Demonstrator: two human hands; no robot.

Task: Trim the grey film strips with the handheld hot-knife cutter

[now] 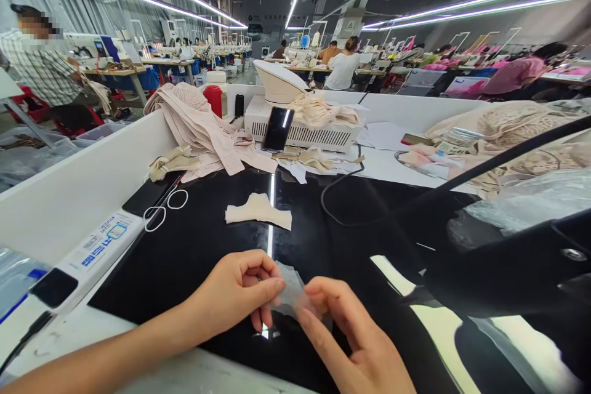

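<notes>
Evidently the left hand (244,290) pinches a translucent sheet (290,286) by its left edge; the right hand (357,345) is at its right, blurred fingertips close together, grip impossible to tell.

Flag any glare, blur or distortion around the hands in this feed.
Head view: a bright reflected streak marks the glossy black tabletop near the left hand, which looks fairly sharp; head view: the right hand is smeared at its fingertips, where the translucent piece also looks soft; head view: wide-angle stretching shows toward the edges.
</notes>
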